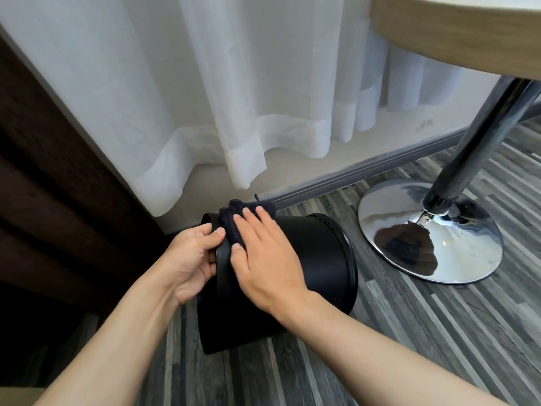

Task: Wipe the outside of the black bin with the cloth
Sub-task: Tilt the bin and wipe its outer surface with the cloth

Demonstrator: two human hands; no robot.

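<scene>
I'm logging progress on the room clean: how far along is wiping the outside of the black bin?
Mid-job. Done: the black bin is tipped on its side on the floor, giving access to its wall. In hand: the left hand grips the rim while the right hand presses the dark cloth flat near that rim. Left: the wall toward the base and the underside, as far as one frame shows; no wiped area is distinguishable.

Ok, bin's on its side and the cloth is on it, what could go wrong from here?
1. The black bin lies tilted on its round wall on the floor, so it may roll; only the left hand at the rim steadies it.
2. The cloth is bunched under the right hand, so it may wipe only a narrow strip.
3. The chrome table base sits close by, and a rolling bin could knock it.
</scene>
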